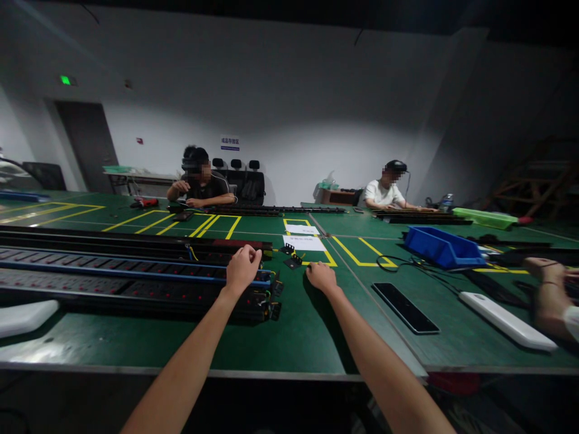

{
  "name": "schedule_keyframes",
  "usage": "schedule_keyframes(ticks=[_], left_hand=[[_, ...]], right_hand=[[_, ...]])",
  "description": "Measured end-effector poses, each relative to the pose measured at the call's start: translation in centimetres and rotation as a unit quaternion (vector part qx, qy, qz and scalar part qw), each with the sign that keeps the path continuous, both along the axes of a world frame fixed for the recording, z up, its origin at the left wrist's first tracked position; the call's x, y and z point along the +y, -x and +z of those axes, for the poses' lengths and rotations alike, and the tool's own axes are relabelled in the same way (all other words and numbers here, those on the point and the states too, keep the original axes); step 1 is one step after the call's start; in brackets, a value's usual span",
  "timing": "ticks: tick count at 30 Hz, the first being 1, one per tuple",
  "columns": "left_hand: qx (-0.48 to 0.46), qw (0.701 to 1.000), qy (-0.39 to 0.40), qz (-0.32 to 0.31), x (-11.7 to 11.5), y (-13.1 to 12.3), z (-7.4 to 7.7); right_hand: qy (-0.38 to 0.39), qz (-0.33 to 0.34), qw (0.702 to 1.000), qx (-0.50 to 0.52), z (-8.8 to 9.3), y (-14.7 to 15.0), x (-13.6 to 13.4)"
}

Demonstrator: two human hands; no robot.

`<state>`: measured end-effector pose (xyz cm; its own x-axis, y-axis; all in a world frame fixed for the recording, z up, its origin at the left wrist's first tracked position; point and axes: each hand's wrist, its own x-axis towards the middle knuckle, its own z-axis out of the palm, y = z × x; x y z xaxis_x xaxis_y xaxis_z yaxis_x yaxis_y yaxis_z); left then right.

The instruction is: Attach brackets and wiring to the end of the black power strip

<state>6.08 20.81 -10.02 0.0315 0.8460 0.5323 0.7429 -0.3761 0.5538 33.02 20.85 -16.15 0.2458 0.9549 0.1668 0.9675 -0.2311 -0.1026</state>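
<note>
My left hand [243, 269] rests over the right end of several long strips, its fingers curled and closed. Whatever lies under those fingers is hidden. The strips look like power strips: a blue-edged one [113, 262] and a black one with small red dots [167, 292]. Loose wires and small black end pieces [275, 295] show at their right ends. On the table lies my right hand [322, 277], palm down with the fingers bent in and closed; I cannot make out anything in them. Just left of it are small black brackets [293, 261], apart from the fingers.
White paper sheets [304, 243] lie ahead on the green table [289, 349]. To the right are a phone [404, 307], a white slab-like device [506, 320], a blue bin [446, 247] and black cables. A co-worker's hand [545, 274] is at far right; two people sit opposite.
</note>
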Motion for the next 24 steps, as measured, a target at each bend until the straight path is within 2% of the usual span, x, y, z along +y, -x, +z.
schedule_keyframes(ticks=[24], left_hand=[[0.01, 1.0, -0.007, 0.0, 0.09, -0.04, -0.08]], right_hand=[[0.005, 0.0, 1.0, 0.004, 0.27, 0.08, -0.19]])
